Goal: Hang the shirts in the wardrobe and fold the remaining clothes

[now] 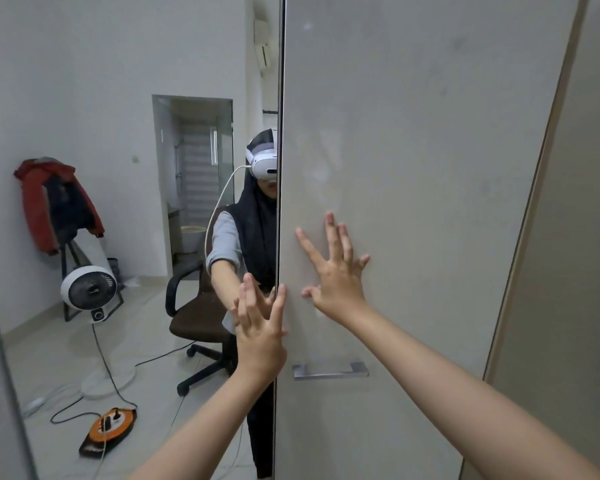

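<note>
Head view shows your right hand [336, 268] spread flat, fingers straight and apart, pressing the beige wardrobe door [413, 168] above its metal handle [329, 370], while your left hand [260, 327] lies open with straight fingers against the mirror [118, 133] at the door's left edge. The mirror reflects a tiled floor [66, 341], an office chair [198, 317], a fan [89, 289] and a red jacket [54, 206] far left; no shirts are in sight, so you cannot tell where they lie

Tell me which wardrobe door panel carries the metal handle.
The plain beige door under the right hand; its horizontal handle sits lower down. The mirrored door, touched by the left hand, shows no handle.
</note>
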### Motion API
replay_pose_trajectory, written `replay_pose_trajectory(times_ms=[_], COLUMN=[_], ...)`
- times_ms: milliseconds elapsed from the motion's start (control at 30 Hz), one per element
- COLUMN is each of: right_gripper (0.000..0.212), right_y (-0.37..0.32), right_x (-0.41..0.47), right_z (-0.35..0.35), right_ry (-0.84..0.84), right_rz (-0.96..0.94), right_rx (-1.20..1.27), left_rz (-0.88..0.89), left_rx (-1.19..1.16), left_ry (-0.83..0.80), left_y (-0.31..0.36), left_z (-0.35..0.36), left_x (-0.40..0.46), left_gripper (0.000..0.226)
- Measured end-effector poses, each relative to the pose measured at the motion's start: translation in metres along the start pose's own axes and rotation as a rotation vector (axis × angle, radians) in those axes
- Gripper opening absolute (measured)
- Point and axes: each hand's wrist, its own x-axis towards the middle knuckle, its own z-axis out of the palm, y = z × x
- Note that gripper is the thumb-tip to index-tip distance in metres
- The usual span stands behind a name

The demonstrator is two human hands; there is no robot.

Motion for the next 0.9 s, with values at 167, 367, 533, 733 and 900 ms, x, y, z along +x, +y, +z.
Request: replay_pose_trajectory(times_ms=[167,367,533,733,900], right_gripper=[0.106,0.108,0.108,0.105,0.107], right_y=[-0.001,-0.002,0.001,0.004,0.002], right_x=[-0.005,-0.007,-0.004,0.003,0.004], right_z=[-0.005,-0.007,-0.003,0.009,0.007], right_ry=[0.009,-0.003,0.009,0.061,0.02], right_rz=[-0.01,-0.021,-0.029,-0.049,-0.042], right_rx=[-0.018,-0.015,-0.009,-0.001,-0.021], left_rz=[0.027,0.043,0.08,0.083,0.046], left_rx=[-0.009,0.011,0.009,0.065,0.078], left_ry=[-0.011,-0.019,0.043,0.06,0.036], left_y=[-0.003,-0.013,-0.019,-0.022,-0.014], left_z=[-0.014,-0.022,-0.017,0.005,0.005], left_x=[-0.001,0.0,0.002,0.003,0.004], left_gripper=[0.11,0.107,0.104,0.1,0.107])
